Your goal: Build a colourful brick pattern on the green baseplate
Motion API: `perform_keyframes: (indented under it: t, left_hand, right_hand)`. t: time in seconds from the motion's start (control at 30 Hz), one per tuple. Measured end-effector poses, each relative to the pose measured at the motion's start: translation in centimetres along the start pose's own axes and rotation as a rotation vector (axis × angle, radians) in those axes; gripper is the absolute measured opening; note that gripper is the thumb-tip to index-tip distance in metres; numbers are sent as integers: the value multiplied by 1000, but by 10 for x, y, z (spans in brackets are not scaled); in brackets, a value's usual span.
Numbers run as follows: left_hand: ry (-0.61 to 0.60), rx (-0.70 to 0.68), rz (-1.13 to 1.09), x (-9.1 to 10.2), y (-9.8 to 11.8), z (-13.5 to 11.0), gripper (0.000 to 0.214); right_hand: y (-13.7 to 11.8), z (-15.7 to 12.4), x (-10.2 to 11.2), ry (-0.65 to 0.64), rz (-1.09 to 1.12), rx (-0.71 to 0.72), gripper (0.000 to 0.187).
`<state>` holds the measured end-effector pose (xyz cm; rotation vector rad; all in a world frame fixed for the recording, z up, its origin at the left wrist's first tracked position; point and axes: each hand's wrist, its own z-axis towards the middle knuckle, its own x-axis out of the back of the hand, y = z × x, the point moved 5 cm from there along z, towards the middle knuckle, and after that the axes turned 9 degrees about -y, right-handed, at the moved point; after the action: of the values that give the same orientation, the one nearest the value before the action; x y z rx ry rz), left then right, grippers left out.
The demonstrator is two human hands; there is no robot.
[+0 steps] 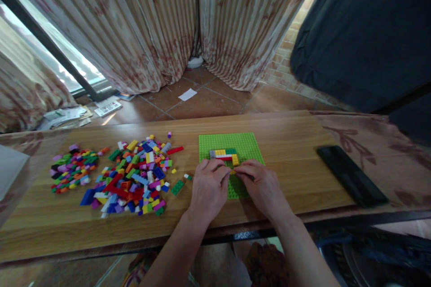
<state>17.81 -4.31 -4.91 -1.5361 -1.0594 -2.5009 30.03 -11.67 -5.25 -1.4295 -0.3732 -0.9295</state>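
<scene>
A light green studded baseplate (pixel 247 142) lies on the wooden table, partly covered by my hands. On it stands a low wall of toy bricks (pixel 220 153) in grey, yellow, dark green, white and red, with a yellow corner on its right. My left hand (pixel 210 184) rests over the plate's lower left, fingers bent and closed. From the right, my right hand (pixel 261 184) meets it, thumb and forefinger pinched close to a small yellow brick (pixel 233 171) at the fingertips. What the left fingers grip, if anything, is hidden.
A big pile of loose mixed bricks (pixel 134 179) spreads left of the plate, with a smaller pile (pixel 74 168) beyond it. A dark green brick (pixel 177 187) lies near my left hand. A black phone-like slab (pixel 352 176) is at the table's right end.
</scene>
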Motion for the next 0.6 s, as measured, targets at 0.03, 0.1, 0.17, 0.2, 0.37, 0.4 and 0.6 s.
perform_keyframes:
  t: [0.03, 0.1, 0.17, 0.2, 0.37, 0.4, 0.6]
  left_hand:
    - [4, 0, 0, 0, 1, 0, 15]
    - [9, 9, 1, 0, 1, -1, 15]
    - [10, 19, 5, -1, 2, 0, 14]
    - [8, 23, 9, -2, 2, 0, 15]
    - [-19, 46, 22, -4, 1, 2, 14]
    - [-24, 51, 19, -5, 1, 3, 14]
    - [-16, 71, 14, -6, 1, 3, 15]
  right_hand:
    - [0, 0, 0, 1, -7, -7, 20]
    - [-1, 0, 1, -1, -10, -18, 21]
    - [-2, 0, 1, -2, -2, -22, 22]
    - [-2, 0, 1, 1, 4, -22, 22]
    - [1, 0, 2, 13, 64, -35, 19]
    - [3, 0, 3, 16, 92, -44, 17]
    - [19, -3, 13, 76, 167, -175, 16]
